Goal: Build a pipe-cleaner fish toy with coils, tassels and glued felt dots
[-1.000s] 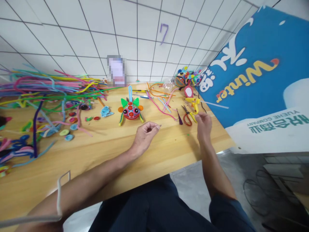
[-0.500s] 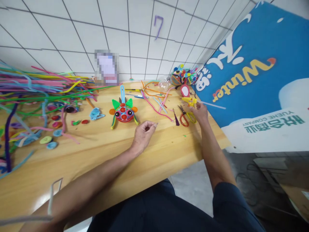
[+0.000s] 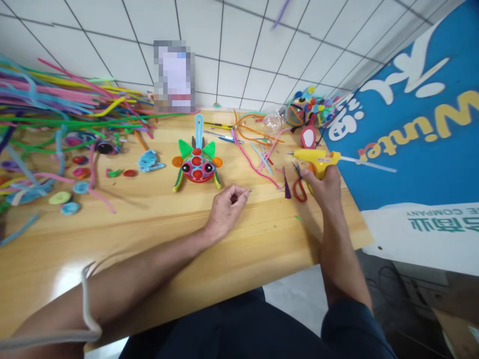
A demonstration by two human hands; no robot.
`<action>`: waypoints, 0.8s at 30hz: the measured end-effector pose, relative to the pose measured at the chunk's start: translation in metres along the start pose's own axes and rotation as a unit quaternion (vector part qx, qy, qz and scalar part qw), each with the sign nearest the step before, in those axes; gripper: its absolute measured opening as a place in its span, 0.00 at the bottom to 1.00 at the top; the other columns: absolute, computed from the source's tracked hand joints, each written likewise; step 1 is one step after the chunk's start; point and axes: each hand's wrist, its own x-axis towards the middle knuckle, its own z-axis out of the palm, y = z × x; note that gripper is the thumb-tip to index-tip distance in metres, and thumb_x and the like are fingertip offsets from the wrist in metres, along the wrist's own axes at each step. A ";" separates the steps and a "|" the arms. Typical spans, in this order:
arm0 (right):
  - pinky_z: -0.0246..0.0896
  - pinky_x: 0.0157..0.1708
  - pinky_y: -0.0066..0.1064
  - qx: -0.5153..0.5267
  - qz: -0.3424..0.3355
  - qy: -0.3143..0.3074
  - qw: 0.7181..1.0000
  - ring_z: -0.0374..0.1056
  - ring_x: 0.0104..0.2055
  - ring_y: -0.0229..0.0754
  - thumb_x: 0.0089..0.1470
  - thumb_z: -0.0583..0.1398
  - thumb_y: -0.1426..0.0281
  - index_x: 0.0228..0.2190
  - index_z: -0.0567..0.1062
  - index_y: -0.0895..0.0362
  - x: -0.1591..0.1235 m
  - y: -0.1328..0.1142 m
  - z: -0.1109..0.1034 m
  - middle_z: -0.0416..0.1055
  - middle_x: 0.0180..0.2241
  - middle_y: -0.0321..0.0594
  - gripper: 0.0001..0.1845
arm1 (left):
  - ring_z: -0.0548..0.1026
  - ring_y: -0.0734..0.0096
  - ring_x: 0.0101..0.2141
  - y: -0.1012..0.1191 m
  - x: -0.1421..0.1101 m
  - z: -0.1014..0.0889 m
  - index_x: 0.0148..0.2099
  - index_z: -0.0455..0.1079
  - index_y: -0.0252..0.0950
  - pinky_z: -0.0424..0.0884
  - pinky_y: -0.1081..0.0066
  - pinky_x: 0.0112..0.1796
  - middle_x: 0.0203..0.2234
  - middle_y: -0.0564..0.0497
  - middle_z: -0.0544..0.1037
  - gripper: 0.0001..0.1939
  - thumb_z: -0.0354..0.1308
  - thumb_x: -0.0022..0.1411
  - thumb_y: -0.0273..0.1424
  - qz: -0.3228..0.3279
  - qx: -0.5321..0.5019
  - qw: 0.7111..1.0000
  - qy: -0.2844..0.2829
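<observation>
My right hand point(image 3: 326, 189) is wrapped round the handle of the yellow gun point(image 3: 318, 157), at the right end of the bench point(image 3: 149, 239). The gun lies longways from side to side, with its tip to the left and its pale stick point(image 3: 370, 163) poking out to the right. My left hand point(image 3: 226, 209) pinches a speck point(image 3: 250, 191), too small for me to name from so far off. The speck is left of the gun's tip, nearer the front edge, and apart from it. The toy point(image 3: 197, 169) sits just past my left hand, which is the nearer one
</observation>
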 end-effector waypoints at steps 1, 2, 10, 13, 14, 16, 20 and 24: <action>0.72 0.36 0.41 -0.011 0.008 0.007 1.000 0.75 0.35 0.49 0.47 0.68 0.49 0.42 0.76 0.57 -0.011 -0.012 0.001 0.79 0.35 0.44 0.29 | 0.66 0.75 0.25 0.001 0.000 0.000 0.32 0.73 0.36 0.62 0.73 0.29 0.23 0.56 0.71 0.11 0.61 0.61 0.38 -0.001 0.004 1.000 0.001; 0.71 0.34 0.40 -0.026 0.005 -0.001 1.000 0.74 0.31 0.48 0.46 0.69 0.48 0.39 0.76 0.57 -0.021 -0.024 0.002 0.78 0.32 0.42 0.28 | 0.66 0.75 0.25 0.001 0.000 0.000 0.32 0.73 0.36 0.62 0.73 0.29 0.23 0.56 0.71 0.10 0.61 0.61 0.37 -0.002 0.007 1.000 0.003; 0.64 0.28 0.37 -0.187 -0.148 -0.058 0.969 0.71 0.25 0.49 0.49 0.62 0.56 0.28 0.77 0.55 -0.051 -0.051 0.012 0.71 0.21 0.41 0.15 | 0.67 0.75 0.25 0.002 0.001 0.000 0.31 0.71 0.36 0.63 0.73 0.28 0.23 0.55 0.72 0.09 0.60 0.62 0.35 -0.017 0.020 1.000 0.016; 0.64 0.28 0.37 -0.233 -0.172 -0.057 0.955 0.72 0.26 0.51 0.49 0.60 0.57 0.34 0.79 0.57 -0.051 -0.043 0.014 0.73 0.22 0.43 0.17 | 0.68 0.75 0.25 0.003 0.002 0.000 0.31 0.71 0.36 0.64 0.74 0.28 0.23 0.55 0.73 0.09 0.60 0.62 0.34 -0.022 0.015 1.000 0.017; 0.64 0.28 0.37 -0.242 -0.179 -0.059 0.952 0.72 0.27 0.51 0.49 0.60 0.58 0.36 0.79 0.57 -0.051 -0.042 0.015 0.74 0.23 0.43 0.18 | 0.68 0.75 0.25 0.003 0.002 0.000 0.31 0.71 0.36 0.64 0.74 0.28 0.23 0.55 0.73 0.09 0.60 0.62 0.34 -0.023 0.013 1.000 0.018; 0.64 0.29 0.37 -0.252 -0.193 -0.062 0.946 0.73 0.29 0.52 0.50 0.59 0.60 0.40 0.80 0.58 -0.051 -0.041 0.015 0.76 0.25 0.45 0.20 | 0.68 0.75 0.25 0.004 0.002 0.000 0.31 0.72 0.36 0.64 0.74 0.28 0.23 0.55 0.73 0.09 0.60 0.62 0.34 -0.024 0.010 1.000 0.018; 0.65 0.30 0.37 -0.254 -0.211 -0.075 0.941 0.74 0.30 0.52 0.52 0.58 0.61 0.42 0.81 0.59 -0.051 -0.043 0.015 0.78 0.28 0.46 0.21 | 0.68 0.75 0.25 0.004 0.002 0.000 0.31 0.72 0.36 0.65 0.74 0.28 0.24 0.55 0.75 0.08 0.61 0.62 0.33 -0.023 0.014 0.999 0.018; 0.65 0.30 0.37 -0.257 -0.219 -0.090 0.937 0.73 0.29 0.50 0.53 0.57 0.63 0.41 0.80 0.59 -0.050 -0.043 0.015 0.75 0.26 0.44 0.19 | 0.68 0.76 0.25 0.004 0.001 0.000 0.31 0.72 0.36 0.65 0.74 0.28 0.24 0.55 0.74 0.08 0.61 0.62 0.34 -0.021 0.013 1.000 0.018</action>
